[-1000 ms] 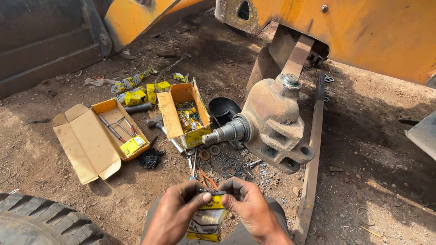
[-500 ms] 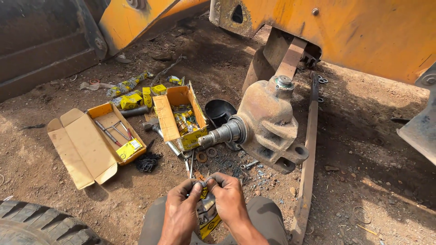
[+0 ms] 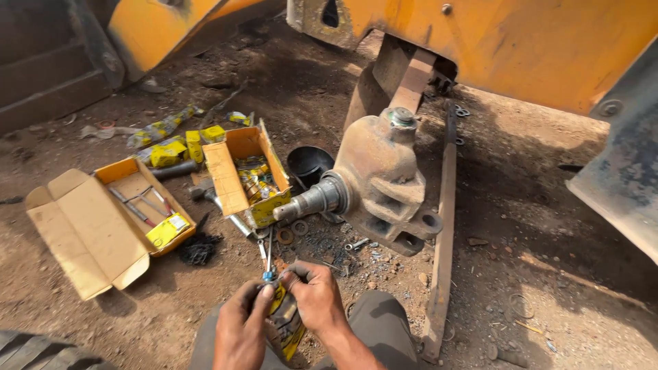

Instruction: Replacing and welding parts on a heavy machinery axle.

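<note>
Your left hand (image 3: 241,322) and right hand (image 3: 312,300) meet low in the frame over your lap, both closed around a small yellow-and-black parts packet (image 3: 286,327). The left fingers pinch its top end, where a small bluish bit shows, and the right hand wraps the upper side beside them. The packet's long axis runs roughly up and down in the view, tilted a little, with the pinched end pointing away from you toward the spindle (image 3: 312,201) and the lower end toward your knees. As for progress, it looks early: whether the packet is opened yet cannot be told, and nothing from it is fitted. The rusty axle housing (image 3: 379,171) lies on the dirt with its spindle bare, pointing left toward the open orange carton (image 3: 241,175) of similar packets. Washers and small bolts (image 3: 356,244) lie loose on the ground below it, and a black bowl (image 3: 310,164) sits behind. Further left, a flat cardboard box (image 3: 96,219) holds a few tools, so assembly appears still ahead.
</note>
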